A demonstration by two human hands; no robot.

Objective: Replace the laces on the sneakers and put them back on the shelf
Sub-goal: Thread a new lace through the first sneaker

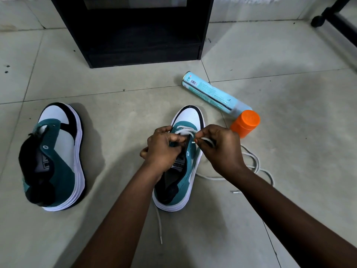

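A teal, white and black sneaker (190, 118) stands on the tiled floor at centre, toe pointing away, with a white lace (257, 161) threaded through its front eyelets. My left hand (164, 149) grips the sneaker's left eyelet flap. My right hand (220, 147) pinches the lace at an eyelet on the right side. The rest of the lace lies looped on the floor to the right, and one end trails out near the heel. A second matching sneaker (58, 157) lies to the left without a lace. The black shelf (143, 35) stands behind them.
A light blue spray can (210, 93) with an orange cap (245, 122) lies on the floor just right of the laced sneaker's toe. A black furniture leg with a caster (318, 21) stands at the top right.
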